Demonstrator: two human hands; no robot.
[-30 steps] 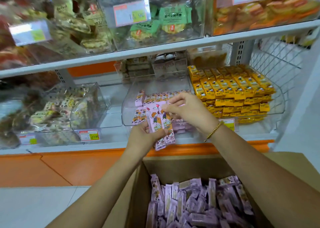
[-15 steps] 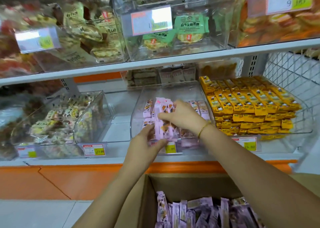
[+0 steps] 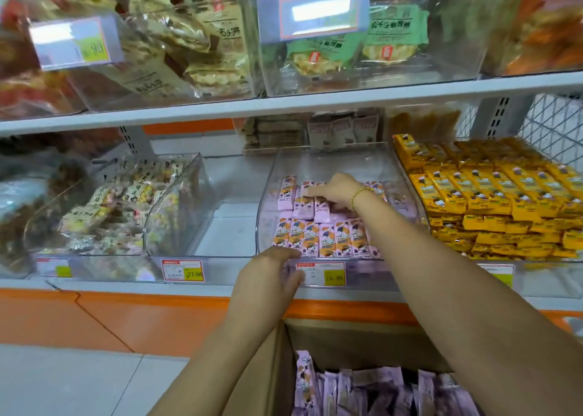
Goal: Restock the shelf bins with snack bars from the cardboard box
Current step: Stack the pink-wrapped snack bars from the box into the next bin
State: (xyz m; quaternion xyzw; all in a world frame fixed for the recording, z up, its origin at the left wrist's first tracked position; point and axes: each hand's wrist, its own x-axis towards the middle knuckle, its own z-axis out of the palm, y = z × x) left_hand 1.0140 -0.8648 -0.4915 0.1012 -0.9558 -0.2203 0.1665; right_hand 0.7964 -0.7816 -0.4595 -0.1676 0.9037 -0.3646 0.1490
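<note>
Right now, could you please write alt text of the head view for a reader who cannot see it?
A person's right hand rests on pink snack bars lined up in a clear shelf bin, while the left hand touches the bin's front edge. Below, an open cardboard box holds more pink bars; yellow bars are stacked to the right.

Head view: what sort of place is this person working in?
Most likely a shop's snack aisle: clear shelf bins carry price tags, yellow snack bars are stacked for sale, and a cardboard box of pink bars sits below.
</note>
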